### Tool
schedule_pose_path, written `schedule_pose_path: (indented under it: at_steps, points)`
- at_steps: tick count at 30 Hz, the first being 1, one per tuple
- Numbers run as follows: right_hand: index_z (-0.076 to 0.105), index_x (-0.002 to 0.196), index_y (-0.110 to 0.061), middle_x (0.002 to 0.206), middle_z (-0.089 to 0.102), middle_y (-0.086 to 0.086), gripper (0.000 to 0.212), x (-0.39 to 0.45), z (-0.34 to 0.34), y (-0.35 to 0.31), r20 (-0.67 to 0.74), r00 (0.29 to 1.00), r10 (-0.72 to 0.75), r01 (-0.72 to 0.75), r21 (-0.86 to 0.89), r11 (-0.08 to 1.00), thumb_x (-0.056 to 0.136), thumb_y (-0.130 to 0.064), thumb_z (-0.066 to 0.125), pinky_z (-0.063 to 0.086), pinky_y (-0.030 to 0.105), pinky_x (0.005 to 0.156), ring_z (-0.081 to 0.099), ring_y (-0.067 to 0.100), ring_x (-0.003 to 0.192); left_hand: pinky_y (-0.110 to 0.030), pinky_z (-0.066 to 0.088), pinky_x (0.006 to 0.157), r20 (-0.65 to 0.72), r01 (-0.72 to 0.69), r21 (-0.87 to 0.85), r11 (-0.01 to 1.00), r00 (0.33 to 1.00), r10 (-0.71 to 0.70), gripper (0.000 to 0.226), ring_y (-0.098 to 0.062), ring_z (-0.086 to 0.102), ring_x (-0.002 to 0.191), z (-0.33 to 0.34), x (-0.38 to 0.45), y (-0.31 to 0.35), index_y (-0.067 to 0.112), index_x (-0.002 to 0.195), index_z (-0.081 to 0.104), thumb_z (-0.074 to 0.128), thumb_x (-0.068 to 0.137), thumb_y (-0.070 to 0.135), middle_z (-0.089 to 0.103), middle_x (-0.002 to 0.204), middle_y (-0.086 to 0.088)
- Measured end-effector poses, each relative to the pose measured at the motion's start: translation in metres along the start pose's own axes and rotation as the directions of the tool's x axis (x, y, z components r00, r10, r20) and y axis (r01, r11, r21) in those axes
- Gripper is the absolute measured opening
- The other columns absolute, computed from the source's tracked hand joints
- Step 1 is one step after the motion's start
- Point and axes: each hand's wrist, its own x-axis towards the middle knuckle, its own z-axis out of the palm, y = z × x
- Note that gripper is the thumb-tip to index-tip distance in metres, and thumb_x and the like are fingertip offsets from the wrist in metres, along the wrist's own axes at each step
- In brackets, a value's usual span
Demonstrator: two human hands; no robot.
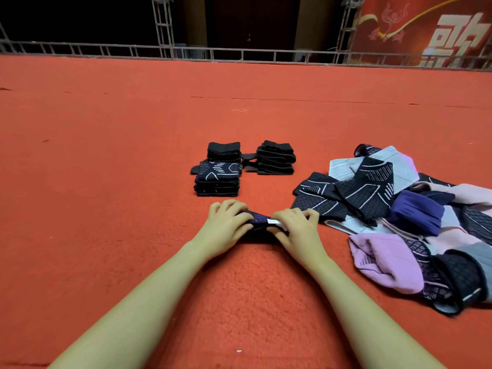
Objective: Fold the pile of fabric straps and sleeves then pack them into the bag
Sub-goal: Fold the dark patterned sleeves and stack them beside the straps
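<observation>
A small dark navy sleeve with a white label lies on the red carpet between my hands. My left hand grips its left end with curled fingers. My right hand pinches its right end beside the label. Beyond them stand two stacks of folded dark pieces: a patterned stack on the left and a plain black stack on the right. A loose pile of unfolded sleeves in black, grey, purple and pink lies to the right. No bag is in view.
Red carpet covers the floor all around. A metal truss rail runs along the far edge, with a red banner at the back right. A tiny white scrap lies between my forearms.
</observation>
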Motion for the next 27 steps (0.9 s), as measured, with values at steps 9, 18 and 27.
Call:
schedule_pose_path:
  at_steps: [9, 18, 27]
  points:
    - [0.071, 0.097, -0.024, 0.103, 0.068, -0.013, 0.037, -0.028, 0.001, -0.001, 0.14, 0.989, -0.048, 0.048, 0.004, 0.999, 0.082, -0.049, 0.049, 0.011, 0.025, 0.076, 0.047, 0.004, 0.097, -0.031, 0.027, 0.081, -0.015, -0.046, 0.013, 0.999, 0.999, 0.046, 0.045, -0.015, 0.065, 0.09, 0.008, -0.026, 0.009, 0.019, 0.102, 0.073, 0.047, 0.08, 0.05, 0.069, 0.103, 0.003]
    - [0.074, 0.093, -0.028, 0.101, 0.071, -0.014, 0.029, -0.013, 0.001, -0.006, -0.066, 0.994, 0.082, -0.078, 0.056, 0.995, 0.077, -0.03, 0.049, 0.011, 0.025, 0.077, 0.055, 0.01, 0.101, -0.03, 0.024, 0.08, -0.256, 0.036, -0.056, 0.998, 0.965, -0.049, 0.034, -0.013, 0.057, 0.093, 0.011, -0.011, 0.016, 0.018, 0.094, 0.076, 0.05, 0.084, 0.037, 0.07, 0.111, -0.003]
    - [0.074, 0.097, -0.026, 0.11, 0.07, -0.01, 0.025, 0.047, 0.008, 0.032, -0.232, 0.97, 0.078, -0.077, 0.012, 0.997, 0.078, -0.025, 0.057, 0.014, 0.026, 0.083, 0.049, 0.014, 0.11, -0.034, 0.027, 0.085, -0.46, -0.001, 0.078, 0.997, 0.887, 0.037, 0.026, -0.014, 0.052, 0.104, 0.012, 0.057, -0.005, 0.016, 0.095, 0.075, 0.055, 0.086, 0.031, 0.067, 0.119, -0.001]
